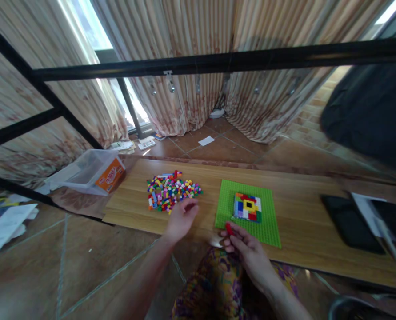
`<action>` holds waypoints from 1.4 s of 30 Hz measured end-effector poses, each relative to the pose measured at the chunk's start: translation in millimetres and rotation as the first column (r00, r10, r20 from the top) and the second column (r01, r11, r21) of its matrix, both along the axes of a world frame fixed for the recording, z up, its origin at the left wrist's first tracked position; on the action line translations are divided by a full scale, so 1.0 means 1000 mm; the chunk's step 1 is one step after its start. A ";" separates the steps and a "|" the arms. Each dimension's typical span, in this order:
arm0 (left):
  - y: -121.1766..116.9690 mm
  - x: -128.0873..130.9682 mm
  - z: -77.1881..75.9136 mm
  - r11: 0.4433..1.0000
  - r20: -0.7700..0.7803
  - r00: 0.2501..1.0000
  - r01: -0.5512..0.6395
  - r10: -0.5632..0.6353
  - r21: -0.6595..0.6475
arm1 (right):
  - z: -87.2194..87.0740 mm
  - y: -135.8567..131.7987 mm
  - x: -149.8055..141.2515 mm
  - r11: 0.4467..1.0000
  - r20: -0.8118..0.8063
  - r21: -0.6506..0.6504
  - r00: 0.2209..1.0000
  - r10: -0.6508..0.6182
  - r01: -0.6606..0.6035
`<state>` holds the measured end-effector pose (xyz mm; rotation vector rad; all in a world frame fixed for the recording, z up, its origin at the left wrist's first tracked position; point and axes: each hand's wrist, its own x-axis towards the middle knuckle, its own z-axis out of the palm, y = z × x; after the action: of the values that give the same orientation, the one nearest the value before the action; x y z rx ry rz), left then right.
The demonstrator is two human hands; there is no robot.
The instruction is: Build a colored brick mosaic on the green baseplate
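Note:
A green baseplate [264, 213] lies on a wooden board [301, 209], with a square patch of coloured bricks [247, 207] built on it. My right hand [244, 249] is at the plate's near left corner, fingers pinched on a small red brick [229, 228]. A loose pile of small coloured bricks [171, 190] lies on the board to the left. My left hand [182, 218] hovers just below that pile, fingers loosely curled, with nothing visible in it.
A clear plastic box with an orange label [94, 171] lies tipped at the board's left end. Dark flat objects and paper [361, 218] sit at the right end. Black metal bars [218, 62] cross overhead. Curtains hang behind; papers lie on the tiled floor.

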<state>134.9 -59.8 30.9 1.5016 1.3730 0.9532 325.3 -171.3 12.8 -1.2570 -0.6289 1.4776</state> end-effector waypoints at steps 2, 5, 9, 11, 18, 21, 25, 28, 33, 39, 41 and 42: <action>-0.015 0.023 -0.003 0.992 0.025 0.992 0.124 -0.124 -0.018 | 0.001 -0.003 0.013 1.000 0.106 0.028 0.994 -0.013 0.011; -0.024 0.052 0.000 0.959 0.051 0.958 0.284 -0.283 -0.010 | 0.006 -0.001 0.038 0.994 0.374 0.108 0.926 -0.056 0.016; -0.017 0.079 0.009 0.927 -0.047 0.927 0.373 -0.372 0.042 | 0.011 0.015 0.069 0.979 0.751 0.188 0.653 -0.096 -0.072; -0.010 0.089 0.010 0.914 -0.124 0.913 0.399 -0.389 0.073 | 0.010 0.025 0.080 0.969 0.834 0.229 0.531 -0.149 -0.087; 0.001 0.110 -0.002 0.882 -0.303 0.875 0.439 -0.377 0.171 | -0.002 0.047 0.091 0.936 0.865 0.346 0.409 -0.291 -0.064; 0.002 0.114 -0.005 0.885 -0.322 0.880 0.422 -0.349 0.195 | -0.003 0.049 0.090 0.936 0.850 0.350 0.433 -0.300 -0.038; 0.003 0.116 -0.005 0.887 -0.350 0.876 0.416 -0.332 0.200 | -0.003 0.048 0.089 0.939 0.824 0.343 0.485 -0.293 -0.017; 0.003 0.116 -0.005 0.879 -0.365 0.867 0.430 -0.339 0.207 | -0.004 0.045 0.090 0.941 0.773 0.336 0.561 -0.296 0.034; 0.003 0.116 -0.004 0.876 -0.371 0.863 0.437 -0.344 0.203 | -0.007 0.047 0.088 0.938 0.693 0.325 0.644 -0.325 0.123; 0.006 0.118 -0.004 0.873 -0.376 0.856 0.448 -0.356 0.193 | -0.013 0.054 0.086 0.925 0.577 0.287 0.727 -0.373 0.247; 0.006 0.118 -0.005 0.877 -0.377 0.856 0.443 -0.352 0.187 | -0.014 0.056 0.087 0.928 0.564 0.271 0.739 -0.370 0.257; 0.007 0.119 -0.005 0.880 -0.375 0.858 0.439 -0.351 0.182 | -0.014 0.056 0.087 0.929 0.560 0.264 0.743 -0.366 0.259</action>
<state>253.4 -53.1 26.1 2.1294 1.1133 0.6497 412.2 -115.0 -0.8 -1.6162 -0.8847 0.7038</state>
